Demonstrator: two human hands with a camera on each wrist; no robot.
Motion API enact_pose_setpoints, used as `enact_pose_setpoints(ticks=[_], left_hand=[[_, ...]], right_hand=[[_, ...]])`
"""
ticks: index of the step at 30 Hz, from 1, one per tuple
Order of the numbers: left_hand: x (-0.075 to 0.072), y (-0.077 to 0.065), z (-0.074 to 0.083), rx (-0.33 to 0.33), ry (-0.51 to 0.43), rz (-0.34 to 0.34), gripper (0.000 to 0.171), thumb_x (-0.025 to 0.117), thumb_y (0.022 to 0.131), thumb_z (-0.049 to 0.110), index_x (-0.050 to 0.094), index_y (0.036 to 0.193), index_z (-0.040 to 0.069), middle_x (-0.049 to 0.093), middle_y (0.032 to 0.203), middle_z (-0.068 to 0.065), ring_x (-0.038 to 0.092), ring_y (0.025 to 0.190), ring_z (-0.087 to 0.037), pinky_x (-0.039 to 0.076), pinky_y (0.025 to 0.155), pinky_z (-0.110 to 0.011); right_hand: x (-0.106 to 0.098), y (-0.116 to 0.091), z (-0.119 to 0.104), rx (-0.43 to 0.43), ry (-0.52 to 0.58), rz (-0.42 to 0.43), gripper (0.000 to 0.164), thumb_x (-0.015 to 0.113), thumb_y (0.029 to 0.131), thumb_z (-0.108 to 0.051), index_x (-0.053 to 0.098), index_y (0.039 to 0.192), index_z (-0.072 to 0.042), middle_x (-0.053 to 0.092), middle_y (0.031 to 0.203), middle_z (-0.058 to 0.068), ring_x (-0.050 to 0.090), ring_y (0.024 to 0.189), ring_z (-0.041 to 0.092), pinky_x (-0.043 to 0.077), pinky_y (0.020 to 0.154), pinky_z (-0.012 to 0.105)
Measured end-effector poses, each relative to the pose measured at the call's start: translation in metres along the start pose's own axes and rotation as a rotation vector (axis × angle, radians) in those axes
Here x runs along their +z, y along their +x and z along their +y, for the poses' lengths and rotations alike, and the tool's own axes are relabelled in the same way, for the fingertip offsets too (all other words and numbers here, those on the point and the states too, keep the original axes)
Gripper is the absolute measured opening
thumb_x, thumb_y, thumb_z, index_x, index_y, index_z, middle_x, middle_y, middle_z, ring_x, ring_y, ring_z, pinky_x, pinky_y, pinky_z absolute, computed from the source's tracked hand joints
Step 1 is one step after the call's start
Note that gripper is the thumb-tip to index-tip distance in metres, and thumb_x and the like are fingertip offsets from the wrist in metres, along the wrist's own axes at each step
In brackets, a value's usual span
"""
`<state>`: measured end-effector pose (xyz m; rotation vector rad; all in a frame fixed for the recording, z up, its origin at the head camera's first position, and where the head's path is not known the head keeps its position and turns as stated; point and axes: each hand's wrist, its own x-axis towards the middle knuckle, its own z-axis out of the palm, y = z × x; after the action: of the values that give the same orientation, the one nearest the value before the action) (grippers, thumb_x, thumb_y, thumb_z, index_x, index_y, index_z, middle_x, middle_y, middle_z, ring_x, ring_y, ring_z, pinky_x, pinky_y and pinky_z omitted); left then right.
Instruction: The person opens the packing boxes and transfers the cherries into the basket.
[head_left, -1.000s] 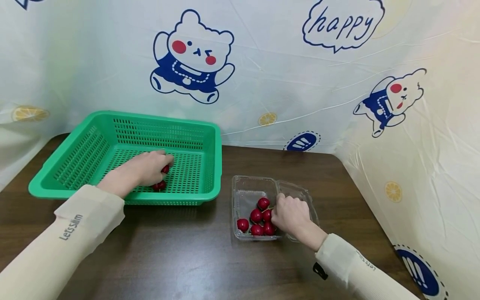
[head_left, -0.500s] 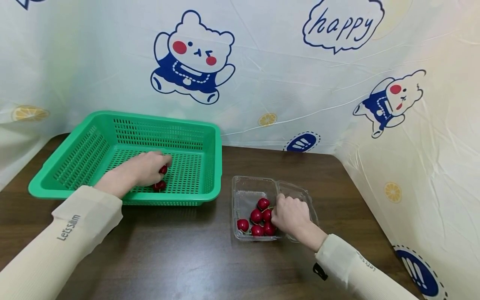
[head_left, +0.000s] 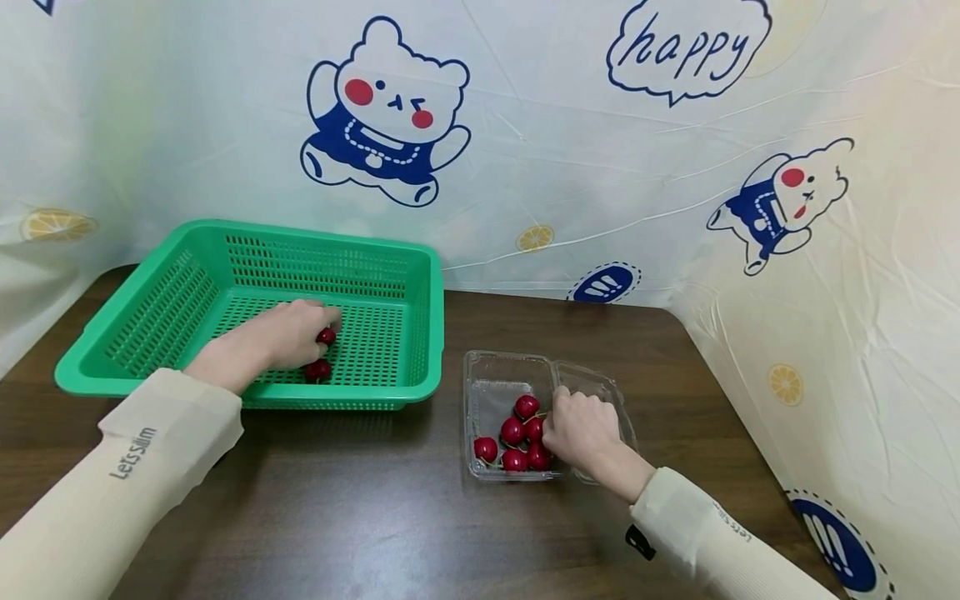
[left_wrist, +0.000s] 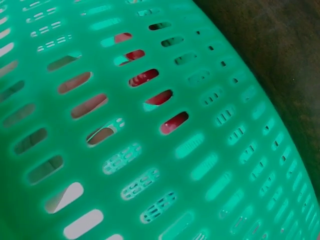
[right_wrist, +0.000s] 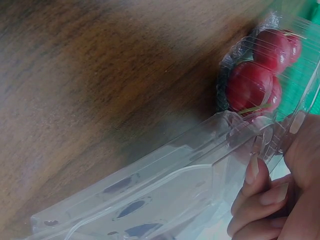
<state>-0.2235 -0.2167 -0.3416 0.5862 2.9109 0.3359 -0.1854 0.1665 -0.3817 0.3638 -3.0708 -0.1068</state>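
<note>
My left hand (head_left: 288,335) is down inside a green slotted basket (head_left: 437,333). Its thumb and fingers pinch a dark red cherry (head_left: 326,336); a second cherry (head_left: 318,371) lies just below the hand, near the basket's front wall. In the left wrist view the basket's wall (left_wrist: 205,145) covers most of the hand, and red fruit (left_wrist: 144,77) shows through the slots. With curled fingers, my right hand (head_left: 583,429) grips the hinge edge of a clear plastic clamshell box (head_left: 491,375). Several cherries (right_wrist: 250,87) with green stems sit in that box, bunched at its front.
The box's clear lid (head_left: 592,382) is folded out to the right on the brown wooden table (head_left: 360,517). A white cloth (head_left: 540,150) printed with bears hangs behind and along the right side. The basket stands at the back left, close to the cloth.
My left hand has shifted slightly left inside the basket, with the pinched cherry moving along. The right hand and the box have stayed in place.
</note>
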Motion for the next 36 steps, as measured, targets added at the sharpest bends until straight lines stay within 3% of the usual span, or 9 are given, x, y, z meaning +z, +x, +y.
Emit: enact_pose_setpoints(ticks=[4, 9, 16, 22, 32, 36], left_hand=[[-0.002, 0.0, 0.0, -0.013, -0.002, -0.004, 0.026, 0.06, 0.089, 0.002, 0.061, 0.114, -0.002, 0.062, 0.111, -0.023, 0.058, 0.078, -0.027, 0.049, 0.067, -0.043], [-0.003, -0.002, -0.001, -0.003, -0.005, 0.003, 0.024, 0.061, 0.088, 0.003, 0.061, 0.112, -0.001, 0.062, 0.109, -0.023, 0.057, 0.076, -0.026, 0.048, 0.065, -0.042], [-0.011, -0.003, -0.002, -0.016, -0.027, 0.035, 0.03, 0.064, 0.088, 0.006, 0.06, 0.116, -0.003, 0.062, 0.121, -0.029, 0.06, 0.099, -0.04, 0.051, 0.077, -0.054], [-0.017, -0.002, -0.004, -0.022, -0.04, 0.038, 0.032, 0.064, 0.088, 0.007, 0.058, 0.118, -0.003, 0.061, 0.12, -0.031, 0.059, 0.1, -0.042, 0.05, 0.08, -0.058], [-0.031, -0.003, 0.013, -0.027, -0.032, 0.089, 0.032, 0.062, 0.088, 0.009, 0.059, 0.119, 0.001, 0.06, 0.122, -0.027, 0.06, 0.093, -0.035, 0.05, 0.08, -0.055], [-0.039, -0.002, 0.021, -0.02, -0.028, 0.111, 0.033, 0.062, 0.089, 0.011, 0.059, 0.121, 0.001, 0.06, 0.125, -0.026, 0.06, 0.098, -0.037, 0.049, 0.084, -0.058]], right_hand=[[0.0, 0.0, 0.0, 0.001, -0.001, 0.004, 0.019, 0.054, 0.08, -0.02, 0.051, 0.067, -0.007, 0.063, 0.058, 0.015, 0.058, 0.05, 0.033, 0.045, 0.041, 0.043], [0.0, 0.0, 0.0, -0.002, -0.004, 0.012, 0.019, 0.054, 0.08, -0.02, 0.051, 0.066, -0.007, 0.063, 0.057, 0.016, 0.058, 0.049, 0.033, 0.045, 0.04, 0.043], [0.001, 0.0, 0.0, -0.004, -0.005, 0.018, 0.02, 0.053, 0.08, -0.02, 0.05, 0.066, -0.007, 0.062, 0.057, 0.016, 0.058, 0.049, 0.033, 0.045, 0.04, 0.043], [0.0, 0.0, -0.001, 0.002, -0.002, 0.011, 0.02, 0.053, 0.081, -0.02, 0.051, 0.066, -0.006, 0.062, 0.058, 0.016, 0.058, 0.05, 0.034, 0.045, 0.04, 0.044], [0.0, 0.001, 0.0, 0.006, -0.004, 0.002, 0.02, 0.052, 0.082, -0.021, 0.053, 0.068, -0.005, 0.064, 0.06, 0.017, 0.059, 0.051, 0.034, 0.046, 0.041, 0.044], [0.0, 0.0, 0.001, 0.01, -0.006, -0.002, 0.02, 0.052, 0.082, -0.021, 0.053, 0.069, -0.005, 0.065, 0.063, 0.018, 0.06, 0.053, 0.036, 0.047, 0.042, 0.045]])
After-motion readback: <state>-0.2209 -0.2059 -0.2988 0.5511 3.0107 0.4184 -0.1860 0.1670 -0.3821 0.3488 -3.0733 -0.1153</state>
